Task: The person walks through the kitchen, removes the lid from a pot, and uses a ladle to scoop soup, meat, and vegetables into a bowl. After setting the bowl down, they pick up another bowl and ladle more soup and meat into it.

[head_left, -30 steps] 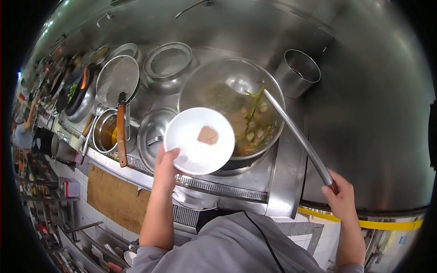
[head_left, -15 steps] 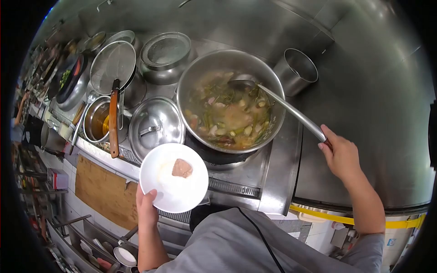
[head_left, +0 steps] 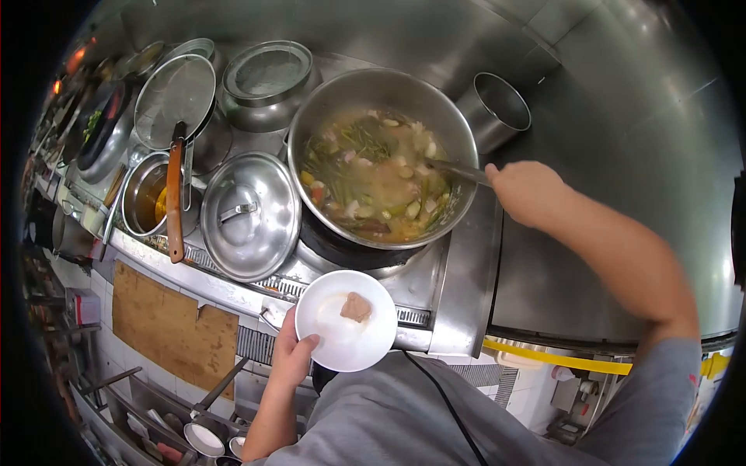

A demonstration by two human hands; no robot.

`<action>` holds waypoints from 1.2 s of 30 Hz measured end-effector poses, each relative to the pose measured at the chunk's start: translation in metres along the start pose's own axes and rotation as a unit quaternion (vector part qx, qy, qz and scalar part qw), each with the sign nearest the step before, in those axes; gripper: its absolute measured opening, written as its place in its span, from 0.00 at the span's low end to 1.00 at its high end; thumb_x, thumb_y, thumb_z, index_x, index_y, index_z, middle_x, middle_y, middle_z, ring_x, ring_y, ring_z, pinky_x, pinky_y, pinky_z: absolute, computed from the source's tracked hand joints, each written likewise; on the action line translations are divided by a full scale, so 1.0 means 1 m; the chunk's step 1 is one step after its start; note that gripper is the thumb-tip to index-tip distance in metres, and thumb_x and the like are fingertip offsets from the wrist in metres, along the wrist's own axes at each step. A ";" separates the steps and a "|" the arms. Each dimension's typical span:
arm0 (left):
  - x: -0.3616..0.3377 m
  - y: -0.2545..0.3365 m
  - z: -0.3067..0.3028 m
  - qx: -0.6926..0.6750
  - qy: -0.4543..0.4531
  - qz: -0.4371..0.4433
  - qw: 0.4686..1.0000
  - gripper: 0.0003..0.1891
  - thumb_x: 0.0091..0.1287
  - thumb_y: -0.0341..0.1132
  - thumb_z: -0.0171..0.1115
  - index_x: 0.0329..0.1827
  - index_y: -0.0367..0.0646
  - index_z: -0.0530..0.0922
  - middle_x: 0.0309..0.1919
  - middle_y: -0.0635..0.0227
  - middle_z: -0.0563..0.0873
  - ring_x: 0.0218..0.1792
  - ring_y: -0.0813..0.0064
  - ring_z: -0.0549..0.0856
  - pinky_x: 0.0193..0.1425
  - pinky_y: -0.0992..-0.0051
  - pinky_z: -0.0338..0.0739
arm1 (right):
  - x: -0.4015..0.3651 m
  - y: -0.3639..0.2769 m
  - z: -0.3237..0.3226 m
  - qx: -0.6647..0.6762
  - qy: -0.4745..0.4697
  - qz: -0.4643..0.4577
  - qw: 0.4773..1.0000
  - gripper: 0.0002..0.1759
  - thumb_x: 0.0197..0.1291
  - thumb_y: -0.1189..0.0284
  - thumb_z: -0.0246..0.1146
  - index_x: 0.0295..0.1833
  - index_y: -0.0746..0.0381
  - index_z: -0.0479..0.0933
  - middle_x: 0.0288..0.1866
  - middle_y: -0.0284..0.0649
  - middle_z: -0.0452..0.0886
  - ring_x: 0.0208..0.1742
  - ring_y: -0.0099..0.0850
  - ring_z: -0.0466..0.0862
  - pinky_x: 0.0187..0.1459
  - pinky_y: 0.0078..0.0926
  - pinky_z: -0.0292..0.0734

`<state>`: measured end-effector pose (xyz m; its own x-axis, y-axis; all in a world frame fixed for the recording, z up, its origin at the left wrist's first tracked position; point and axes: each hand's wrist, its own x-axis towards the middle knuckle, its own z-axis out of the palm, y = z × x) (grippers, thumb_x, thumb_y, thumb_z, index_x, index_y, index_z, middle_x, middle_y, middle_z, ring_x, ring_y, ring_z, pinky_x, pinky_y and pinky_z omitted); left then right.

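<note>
My left hand (head_left: 294,351) grips the rim of a white plate (head_left: 330,346), thumb on top, close to my body. One brown chunk of meat (head_left: 355,307) lies on it. Fingers wrapped round its handle, my right hand (head_left: 528,190) holds a metal ladle (head_left: 460,171) over the right rim of a large steel pot (head_left: 298,132). The ladle's bowl is sunk out of sight in a cloudy stew (head_left: 388,175) with green stalks and pale vegetable pieces.
Left of the pot lies a steel lid (head_left: 252,225). Beyond are a wooden-handled strainer (head_left: 176,93), a small pot of yellowish liquid (head_left: 140,198) and a covered steel pot (head_left: 268,81). A tall steel container (head_left: 497,113) stands right of the large pot.
The ladle has gone down into the stew, its bowl now hidden, and my right hand has moved left toward the pot. My left hand has brought the plate nearer my body and rightward.
</note>
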<state>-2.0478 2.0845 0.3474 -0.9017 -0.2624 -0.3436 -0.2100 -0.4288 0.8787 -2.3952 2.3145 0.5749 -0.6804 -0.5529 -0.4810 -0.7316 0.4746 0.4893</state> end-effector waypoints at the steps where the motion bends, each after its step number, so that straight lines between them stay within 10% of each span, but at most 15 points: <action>1: 0.001 -0.004 0.000 -0.001 -0.002 -0.002 1.000 0.35 0.63 0.28 0.57 0.76 0.31 0.66 0.63 0.57 0.81 0.63 0.69 0.80 0.71 0.69 0.72 | 0.010 0.005 -0.004 0.018 -0.041 -0.013 0.999 0.23 0.58 0.80 0.63 0.61 0.70 0.80 0.42 0.54 0.88 0.47 0.48 0.90 0.46 0.42 0.86; 4: 0.002 -0.013 -0.003 0.006 0.001 -0.005 1.000 0.35 0.62 0.27 0.56 0.76 0.31 0.66 0.63 0.56 0.81 0.64 0.69 0.80 0.71 0.69 0.72 | 0.023 0.020 -0.018 0.095 -0.142 0.002 0.985 0.25 0.55 0.83 0.58 0.61 0.65 0.79 0.41 0.54 0.86 0.50 0.50 0.88 0.48 0.45 0.83; 9: 0.006 -0.031 -0.014 0.026 0.027 -0.004 0.999 0.34 0.62 0.27 0.56 0.76 0.32 0.67 0.63 0.57 0.82 0.64 0.68 0.80 0.72 0.69 0.71 | 0.016 0.032 -0.036 0.199 -0.269 0.061 0.940 0.28 0.53 0.81 0.62 0.63 0.65 0.78 0.33 0.44 0.82 0.26 0.38 0.83 0.29 0.38 0.77; 14: 0.011 -0.037 -0.017 0.020 0.035 -0.017 0.999 0.33 0.62 0.27 0.56 0.75 0.32 0.68 0.62 0.57 0.82 0.64 0.68 0.80 0.72 0.68 0.71 | -0.023 0.063 -0.015 0.539 -0.295 0.098 0.783 0.30 0.59 0.80 0.65 0.69 0.62 0.75 0.27 0.32 0.74 0.19 0.22 0.73 0.20 0.28 0.69; 34: 0.055 -0.085 -0.011 0.077 -0.039 -0.025 0.996 0.35 0.63 0.24 0.60 0.77 0.35 0.67 0.63 0.56 0.82 0.63 0.67 0.81 0.69 0.69 0.74 | -0.147 -0.030 0.081 0.797 -0.129 0.135 0.574 0.39 0.64 0.85 0.64 0.81 0.63 0.65 0.31 0.29 0.72 0.20 0.16 0.70 0.22 0.18 0.66; 36: 0.061 -0.095 -0.003 0.068 -0.066 -0.036 0.995 0.34 0.63 0.24 0.59 0.77 0.36 0.68 0.63 0.57 0.82 0.64 0.66 0.81 0.70 0.69 0.74 | -0.148 -0.022 0.079 0.850 -0.182 0.135 0.476 0.40 0.63 0.86 0.64 0.81 0.64 0.64 0.30 0.29 0.73 0.18 0.16 0.71 0.20 0.17 0.65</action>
<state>-2.0816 2.1071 0.2422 -0.9228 -0.1153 -0.3677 -0.3160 -0.3197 0.8933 -2.2818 2.4402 0.5782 -0.4950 -0.3063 -0.8131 0.6170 0.5350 -0.5772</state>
